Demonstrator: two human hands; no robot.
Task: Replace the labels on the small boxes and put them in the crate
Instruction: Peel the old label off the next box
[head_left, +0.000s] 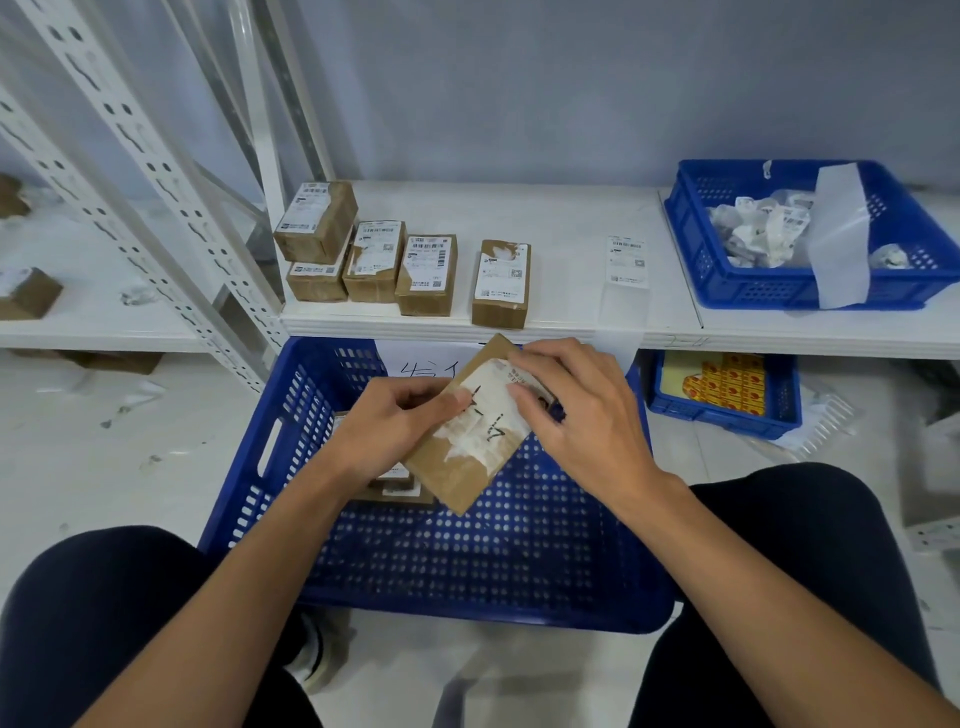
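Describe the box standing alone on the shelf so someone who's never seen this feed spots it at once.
Find the white shelf above the big blue crate. Four boxes huddle at its left end; the lone box sits to their right, before a loose label. Unlike them it touches no other box, and its own label is torn at the top.
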